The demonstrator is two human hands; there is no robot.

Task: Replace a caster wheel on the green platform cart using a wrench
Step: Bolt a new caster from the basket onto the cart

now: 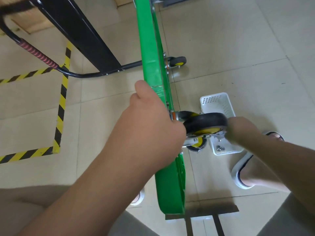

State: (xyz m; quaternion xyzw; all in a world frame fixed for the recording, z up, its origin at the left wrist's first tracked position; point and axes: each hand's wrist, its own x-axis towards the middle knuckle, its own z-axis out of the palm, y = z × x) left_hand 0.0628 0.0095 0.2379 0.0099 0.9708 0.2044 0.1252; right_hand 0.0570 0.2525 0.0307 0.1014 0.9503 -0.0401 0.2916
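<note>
On the tipped green cart (150, 48), my left hand (153, 120) grips its edge to steady it while my right hand (242, 128) holds the caster wheel (204, 122) in place.

Bright even light, soft shadows, wide-angle edge distortion, slight blur

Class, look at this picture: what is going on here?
A person works on a green platform cart stood on its edge on the tiled floor. The left hand grips the cart's deck beside a black caster wheel with a yellow hub, which the right hand holds. A white plastic basket holding small metal fasteners sits nearby. No wrench shows.
</note>
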